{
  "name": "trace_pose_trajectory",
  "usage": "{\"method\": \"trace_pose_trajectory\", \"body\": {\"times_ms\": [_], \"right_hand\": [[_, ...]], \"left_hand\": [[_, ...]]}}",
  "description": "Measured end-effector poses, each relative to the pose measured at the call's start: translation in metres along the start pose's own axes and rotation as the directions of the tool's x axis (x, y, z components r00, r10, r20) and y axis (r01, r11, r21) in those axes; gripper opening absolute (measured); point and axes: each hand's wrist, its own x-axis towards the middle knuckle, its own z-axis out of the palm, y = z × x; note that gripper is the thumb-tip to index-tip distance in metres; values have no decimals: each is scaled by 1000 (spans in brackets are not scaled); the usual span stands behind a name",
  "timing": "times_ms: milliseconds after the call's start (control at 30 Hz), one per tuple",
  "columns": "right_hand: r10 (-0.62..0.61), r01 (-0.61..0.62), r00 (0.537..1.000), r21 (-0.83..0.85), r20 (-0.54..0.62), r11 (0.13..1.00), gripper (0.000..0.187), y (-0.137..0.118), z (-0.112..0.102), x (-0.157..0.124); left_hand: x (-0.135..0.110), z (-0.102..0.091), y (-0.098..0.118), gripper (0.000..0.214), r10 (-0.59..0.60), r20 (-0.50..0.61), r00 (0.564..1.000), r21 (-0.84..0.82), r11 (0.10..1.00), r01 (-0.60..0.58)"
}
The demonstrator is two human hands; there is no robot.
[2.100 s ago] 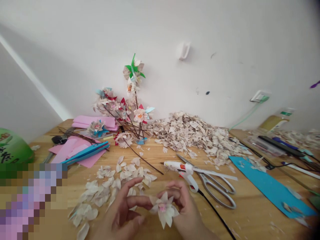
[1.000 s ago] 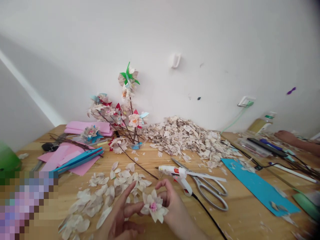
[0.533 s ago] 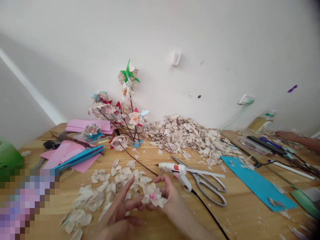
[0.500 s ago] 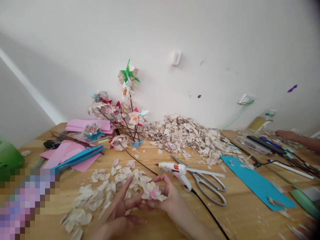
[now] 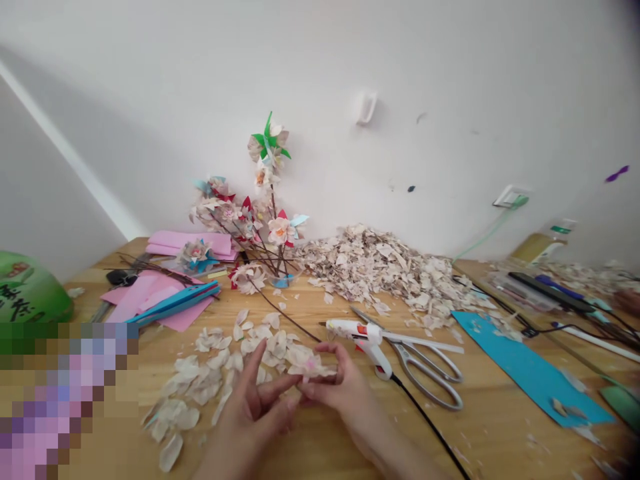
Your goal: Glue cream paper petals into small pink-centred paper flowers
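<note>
My right hand [image 5: 340, 383] pinches a small cream paper flower with a pink centre [image 5: 307, 363], now tilted almost flat, just above the wooden table [image 5: 310, 447]. My left hand [image 5: 260, 407] touches the flower's underside with thumb and fingertips while its index finger points up. Loose cream petals [image 5: 215, 373] lie scattered to the left of both hands. A white glue gun [image 5: 363, 333] lies just right of my right hand, its black cord running toward me.
Silver scissors [image 5: 425, 367] lie beside the glue gun. A big heap of petal scraps [image 5: 380, 267] and a bunch of finished paper flowers [image 5: 255, 213] stand at the wall. Pink paper and blue strips [image 5: 170, 303] lie left, a blue sheet [image 5: 525, 370] right.
The flower has turned from facing me to lying nearly flat between my fingers. Another person's hand at the far right has drawn almost out of view. The camera has shifted slightly.
</note>
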Motion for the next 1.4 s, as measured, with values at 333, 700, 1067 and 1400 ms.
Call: {"method": "trace_pose_trajectory", "body": {"times_ms": [333, 700, 1067, 1400], "right_hand": [[-250, 200, 962, -340, -110, 919, 49, -1, 7, -4], [-443, 340, 887, -465, -130, 817, 43, 7, -1, -6], [-533, 404, 845, -593, -51, 696, 37, 5, -6, -3], [-283, 309, 942, -798, 181, 518, 38, -13, -39, -4]], "left_hand": [[-9, -6, -16, 110, 17, 44, 999, -32, 999, -15], [0, -11, -48, 103, 136, 139, 981, -157, 981, -114], [0, -2, -16, 121, -113, 145, 983, -349, 924, 158], [22, -40, 41, 34, 333, -473, 816, 187, 943, -276]]}}
